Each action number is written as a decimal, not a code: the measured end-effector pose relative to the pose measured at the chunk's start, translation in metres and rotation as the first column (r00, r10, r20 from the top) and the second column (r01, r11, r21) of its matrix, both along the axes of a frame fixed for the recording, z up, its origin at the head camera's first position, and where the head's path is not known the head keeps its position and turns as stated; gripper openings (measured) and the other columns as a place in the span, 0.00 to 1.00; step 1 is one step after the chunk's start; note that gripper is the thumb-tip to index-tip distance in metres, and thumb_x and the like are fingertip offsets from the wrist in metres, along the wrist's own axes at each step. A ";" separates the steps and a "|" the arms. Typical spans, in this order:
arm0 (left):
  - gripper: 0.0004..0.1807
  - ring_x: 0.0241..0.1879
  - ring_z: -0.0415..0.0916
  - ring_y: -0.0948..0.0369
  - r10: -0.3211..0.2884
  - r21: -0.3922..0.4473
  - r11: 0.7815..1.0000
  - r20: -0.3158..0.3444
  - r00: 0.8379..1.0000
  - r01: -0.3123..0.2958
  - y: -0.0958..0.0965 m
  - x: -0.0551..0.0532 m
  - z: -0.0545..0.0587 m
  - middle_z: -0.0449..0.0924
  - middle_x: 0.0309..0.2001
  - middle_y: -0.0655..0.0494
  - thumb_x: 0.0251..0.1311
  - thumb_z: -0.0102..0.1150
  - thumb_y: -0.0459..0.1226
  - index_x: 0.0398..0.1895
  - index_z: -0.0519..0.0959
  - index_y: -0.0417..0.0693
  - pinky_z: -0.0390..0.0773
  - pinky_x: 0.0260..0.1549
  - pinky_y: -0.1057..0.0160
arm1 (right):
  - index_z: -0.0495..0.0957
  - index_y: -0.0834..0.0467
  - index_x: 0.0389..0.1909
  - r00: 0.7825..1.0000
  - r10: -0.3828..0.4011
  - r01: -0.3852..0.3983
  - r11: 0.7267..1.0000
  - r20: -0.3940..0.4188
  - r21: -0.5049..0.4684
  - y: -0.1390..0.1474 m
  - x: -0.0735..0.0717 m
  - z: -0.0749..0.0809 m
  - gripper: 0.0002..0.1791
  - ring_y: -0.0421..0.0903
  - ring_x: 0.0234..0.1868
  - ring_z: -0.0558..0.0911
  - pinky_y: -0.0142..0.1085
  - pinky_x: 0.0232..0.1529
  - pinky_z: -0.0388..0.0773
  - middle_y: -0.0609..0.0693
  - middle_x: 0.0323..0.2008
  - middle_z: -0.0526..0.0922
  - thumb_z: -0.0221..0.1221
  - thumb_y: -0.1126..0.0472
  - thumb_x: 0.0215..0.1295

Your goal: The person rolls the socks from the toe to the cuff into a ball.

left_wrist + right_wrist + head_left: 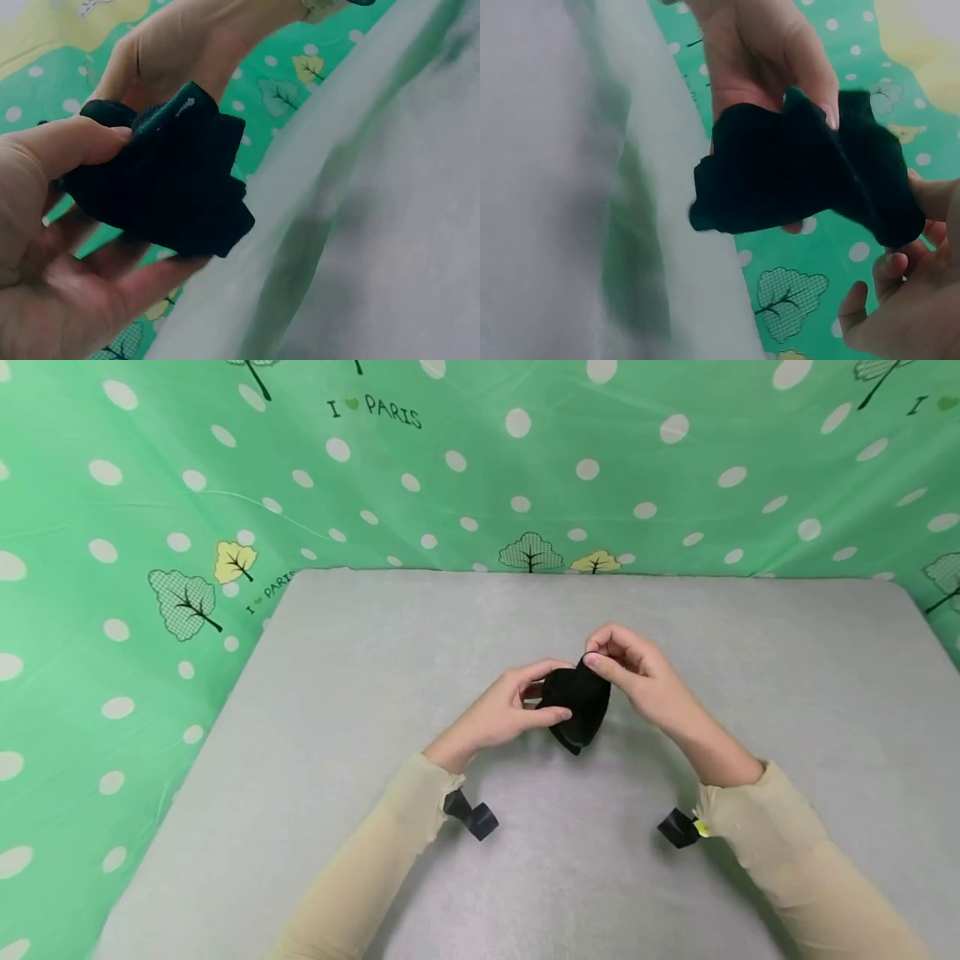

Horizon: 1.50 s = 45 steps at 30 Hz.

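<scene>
A folded black cloth piece (587,697), soft and sock-like, is held up over the table between both hands. My left hand (510,706) grips its left side, thumb on the near face and fingers behind. In the left wrist view, layered folds of the black cloth (172,180) and a small pale mark near one edge show. My right hand (641,677) pinches the upper right corner between thumb and fingers. The right wrist view has the right hand (919,292) at the cloth's end, with its other fingers loosely bent.
A grey table (360,660) lies beneath the hands. Green dotted fabric (465,468) with printed trees hangs behind it and along the left side. Black straps (480,820) stick out from both beige sleeves (375,868) near the wrists.
</scene>
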<state>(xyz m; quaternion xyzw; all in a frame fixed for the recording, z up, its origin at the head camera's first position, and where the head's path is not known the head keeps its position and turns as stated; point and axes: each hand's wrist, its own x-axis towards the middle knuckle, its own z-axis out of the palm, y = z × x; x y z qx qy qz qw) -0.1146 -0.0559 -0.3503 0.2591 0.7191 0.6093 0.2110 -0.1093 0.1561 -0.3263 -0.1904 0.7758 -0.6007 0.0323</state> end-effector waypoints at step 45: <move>0.27 0.43 0.82 0.64 0.305 0.530 0.738 0.289 0.907 -0.417 -0.022 0.010 0.008 0.75 0.49 0.57 0.59 0.49 0.13 0.47 0.74 0.54 0.86 0.38 0.66 | 0.75 0.53 0.33 0.686 0.438 0.144 0.701 0.581 -0.698 0.002 0.007 -0.019 0.15 0.43 0.28 0.51 0.33 0.37 0.62 0.45 0.36 0.72 0.43 0.61 0.80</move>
